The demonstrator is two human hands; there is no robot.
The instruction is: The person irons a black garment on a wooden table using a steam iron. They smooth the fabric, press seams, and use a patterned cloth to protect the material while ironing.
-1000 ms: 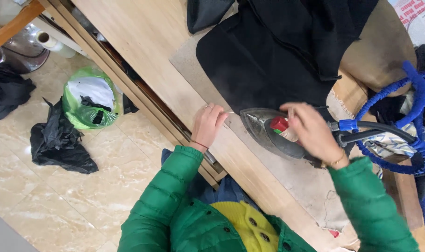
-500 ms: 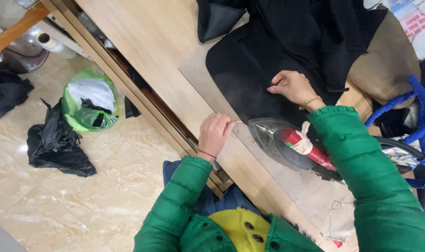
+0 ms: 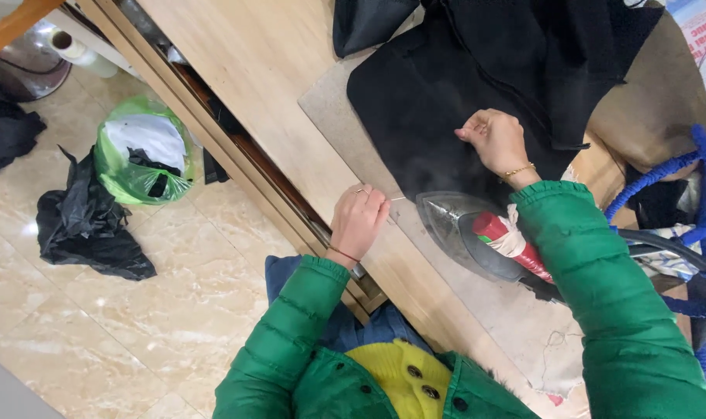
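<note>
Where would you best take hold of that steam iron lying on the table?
Probably by the red handle with cloth wrapped round it, on top of the steam iron. It runs lengthwise above the metal body, so a hand coming from above can close around it. The pointed tip faces the left hand, steam drifts over the black garment, and the hose leaves the rear, so avoid both ends.

Single head view, steeply downward, close over the wooden table [image 3: 237,85].
</note>
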